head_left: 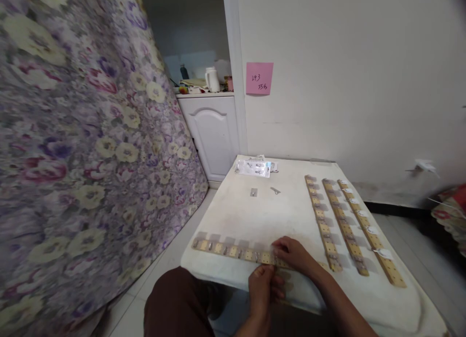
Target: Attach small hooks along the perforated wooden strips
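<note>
A light wooden strip [233, 251] with rows of small holes lies across the near edge of the table. Several metal hooks on clear square backings are set along it, such as the hook [225, 250]. My right hand [294, 253] reaches over the strip, its thumb and fingers pinched at another clear-backed hook [275, 259]. Just in front, my left hand [261, 284] has its fingers curled closed against the strip's front edge by that same hook. What lies between the left fingertips is hidden.
Three more wooden strips with hooks, one of them the strip [344, 220], lie along the table's right side. Farther back are a loose clear-backed hook [254, 193], a small metal piece [275, 190] and clear packaging [253, 167]. A floral curtain [91, 133] hangs at left.
</note>
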Motion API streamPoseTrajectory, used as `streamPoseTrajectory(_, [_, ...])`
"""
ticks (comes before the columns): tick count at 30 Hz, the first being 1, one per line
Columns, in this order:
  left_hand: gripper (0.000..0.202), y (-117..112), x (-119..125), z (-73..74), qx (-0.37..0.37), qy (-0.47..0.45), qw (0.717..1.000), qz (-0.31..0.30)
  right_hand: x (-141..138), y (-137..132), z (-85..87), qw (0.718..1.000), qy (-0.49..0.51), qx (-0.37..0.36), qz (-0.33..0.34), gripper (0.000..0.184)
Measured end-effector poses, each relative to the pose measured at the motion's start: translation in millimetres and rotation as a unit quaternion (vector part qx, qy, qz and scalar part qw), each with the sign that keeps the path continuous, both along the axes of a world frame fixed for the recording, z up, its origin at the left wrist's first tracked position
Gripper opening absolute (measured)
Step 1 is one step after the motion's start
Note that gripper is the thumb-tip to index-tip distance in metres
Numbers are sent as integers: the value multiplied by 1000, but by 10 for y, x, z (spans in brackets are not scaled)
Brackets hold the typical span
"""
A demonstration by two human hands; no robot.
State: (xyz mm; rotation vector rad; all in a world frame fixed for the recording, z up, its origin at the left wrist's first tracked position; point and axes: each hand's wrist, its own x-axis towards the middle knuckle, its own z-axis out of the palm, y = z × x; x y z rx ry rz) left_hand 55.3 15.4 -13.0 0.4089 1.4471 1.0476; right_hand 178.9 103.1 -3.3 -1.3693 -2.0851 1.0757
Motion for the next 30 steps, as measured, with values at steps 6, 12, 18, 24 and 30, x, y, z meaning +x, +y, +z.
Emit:
streamPoseTrajectory(6, [26, -10, -3, -9, 23, -3, 1000, -1, 11, 2, -17, 1000, 3, -9, 3, 33])
streamPoseTrajectory(12, [31, -12, -8, -15, 19, -10, 1000, 3, 10, -18, -10, 1000, 8, -21, 0, 34])
streamPoseTrajectory(18, [33, -13, -5, -20, 24, -4, 1000, 3, -2, -6, 4, 1000, 1, -24, 1, 35])
streamPoseTrajectory(24, [34, -14, -5, -16, 28, 2, 1000, 3, -16, 25, -22, 1000, -5, -30, -7, 32])
streamPoseTrajectory(30, [33, -9, -21, -45, 19, -5, 1000, -6, -44, 73, -30, 998, 10, -69, -10, 25])
